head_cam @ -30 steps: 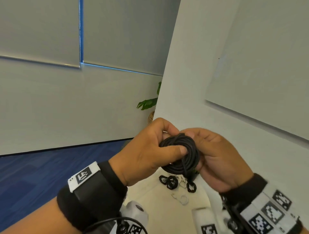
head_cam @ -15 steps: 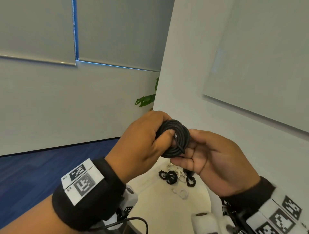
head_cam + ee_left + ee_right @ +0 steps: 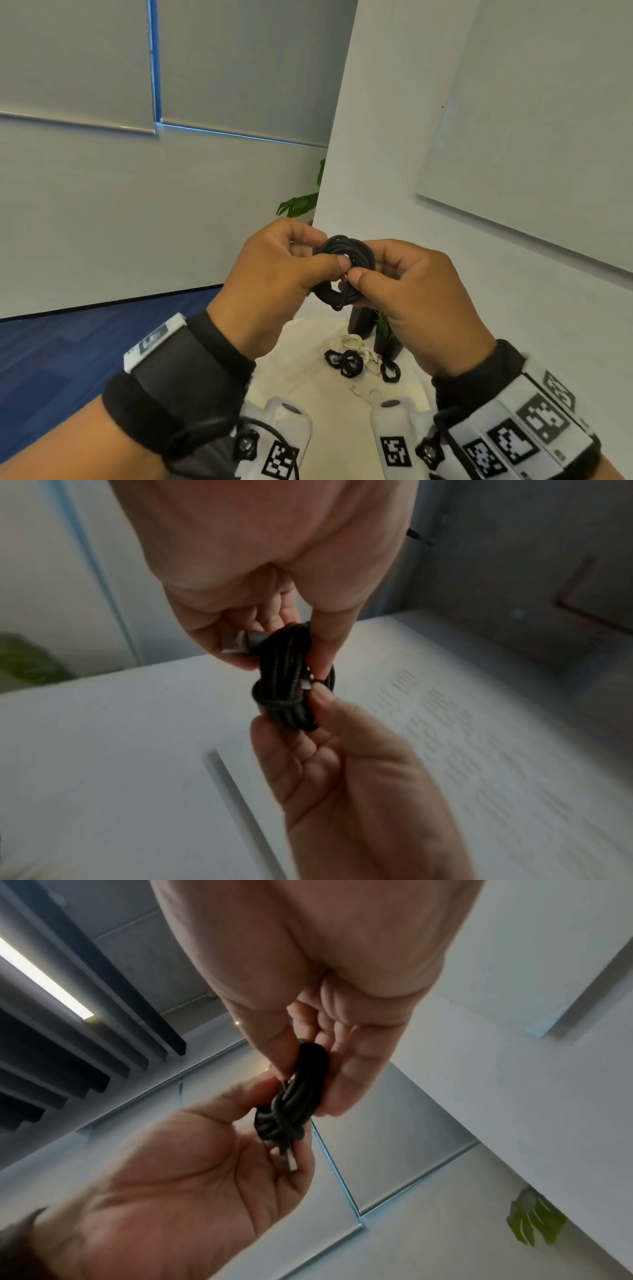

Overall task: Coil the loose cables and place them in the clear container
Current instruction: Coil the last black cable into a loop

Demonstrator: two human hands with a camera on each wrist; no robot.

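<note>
A black braided cable (image 3: 356,255), wound into a small coil, is held up between both hands above the table. My left hand (image 3: 327,255) pinches the coil's left side with thumb in front and fingers behind. My right hand (image 3: 364,269) pinches the right side, its thumb on a small plug end at the coil's middle. In the left wrist view the coil (image 3: 284,680) shows a silver USB plug (image 3: 234,642) lying against the left fingers. The right wrist view shows the same coil (image 3: 294,1096) and plug (image 3: 291,1161). No clear container is in view.
On the round white table (image 3: 308,346) below lie black coiled cables (image 3: 349,363), white cables (image 3: 369,359) and a small white cable (image 3: 371,394). A dark stand (image 3: 359,323) and a potted plant (image 3: 387,342) stand at the table's far edge by the wall.
The right hand has gone from lying open beside the coil to pinching it with its thumb at the coil's middle. The left thumb has shifted on the coil's front.
</note>
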